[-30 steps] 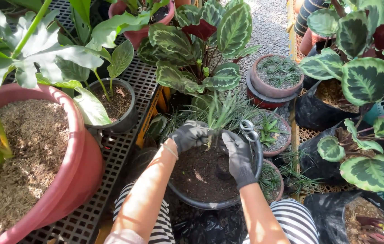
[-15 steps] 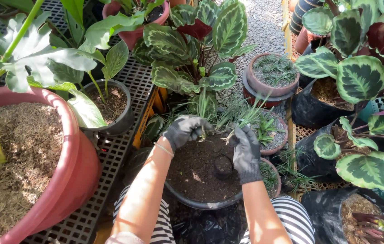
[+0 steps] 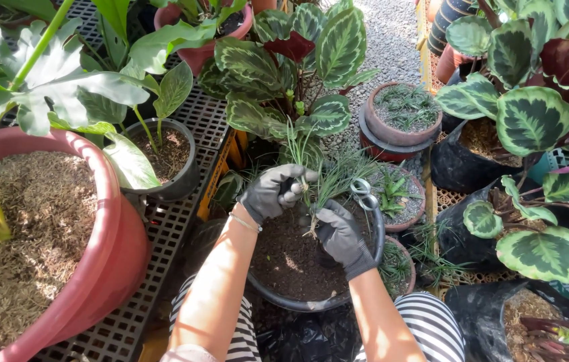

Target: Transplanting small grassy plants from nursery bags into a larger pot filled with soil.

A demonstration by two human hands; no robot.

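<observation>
Both my hands wear dark grey gloves and work over a black pot (image 3: 279, 299) of dark soil held between my knees. My left hand (image 3: 272, 192) is closed around a tuft of thin grass-like leaves (image 3: 329, 179) at the pot's far rim. My right hand (image 3: 339, 232) pinches the tuft's base and pale roots just above the soil. A pair of scissors (image 3: 363, 192) with grey handles rests on the pot's far right rim, beside my right hand.
A large pink pot (image 3: 107, 268) of coarse mulch stands at left on a black plastic grid (image 3: 157, 268). A small black pot (image 3: 167, 153) is behind it. Striped-leaf plants (image 3: 284, 60) stand ahead; small pots of grassy plants (image 3: 402, 114) and black grow bags (image 3: 462, 161) fill the right.
My hands have lifted from the soil and closed on the grassy tuft, the left now gripping its leaves and the right pinching its roots. The view has tilted slightly.
</observation>
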